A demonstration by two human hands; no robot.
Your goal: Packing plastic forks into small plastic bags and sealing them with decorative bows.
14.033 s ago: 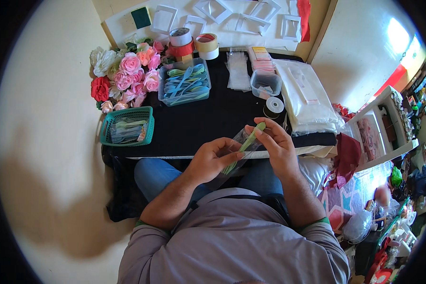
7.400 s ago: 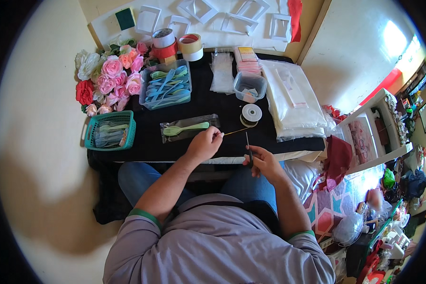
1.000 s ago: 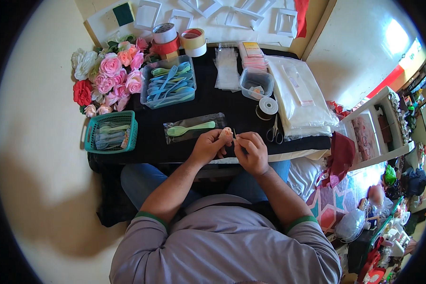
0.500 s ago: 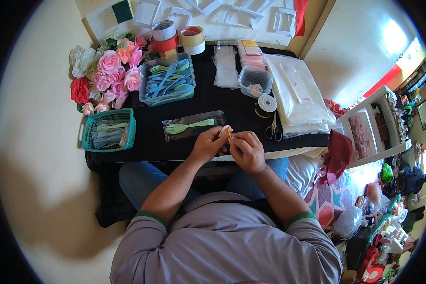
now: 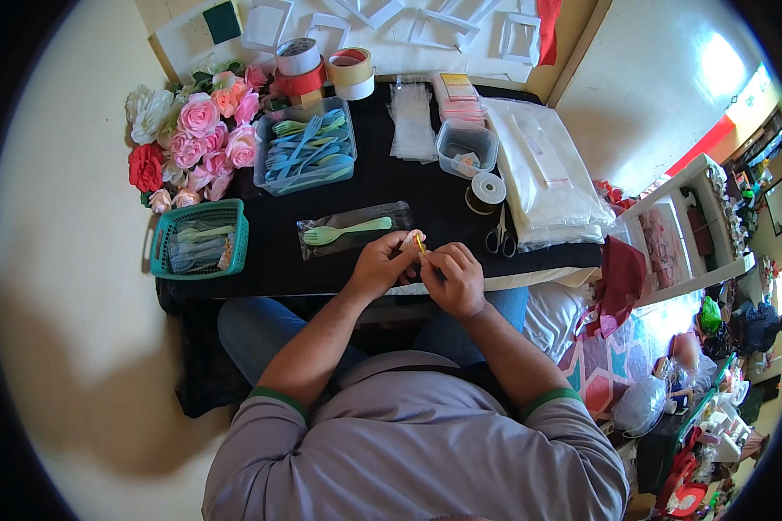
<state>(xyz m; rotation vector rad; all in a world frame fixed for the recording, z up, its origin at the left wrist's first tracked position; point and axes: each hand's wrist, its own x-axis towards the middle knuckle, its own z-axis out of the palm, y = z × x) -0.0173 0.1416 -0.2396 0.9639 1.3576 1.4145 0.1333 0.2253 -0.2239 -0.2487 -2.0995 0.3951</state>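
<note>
Close together at the table's front edge, both my hands are closed round one small thing. My left hand (image 5: 379, 266) pinches a small pale piece (image 5: 409, 240), mostly covered by the fingers. The fingertips of my right hand (image 5: 457, 280) meet it at a thin yellow strip (image 5: 421, 247); its exact kind is too small to tell. Just beyond my left hand, a light green plastic fork (image 5: 347, 232) lies on a clear plastic sleeve (image 5: 398, 215), or inside it; I cannot tell which. Black-handled scissors (image 5: 500, 239) rest right of my right hand, beside a ribbon spool (image 5: 487, 189).
A clear tub (image 5: 304, 182) holds blue and green plastic cutlery. Left of it are artificial roses (image 5: 198, 113) and a green basket (image 5: 198, 271) with wrapped cutlery. Tape rolls (image 5: 351, 73) stand behind. Plastic bags (image 5: 543, 165) and a small clear container (image 5: 467, 167) sit at right.
Both hands keep their place and grip. The yellow strip between the fingertips shows a little more plainly, its tilt slightly changed.
</note>
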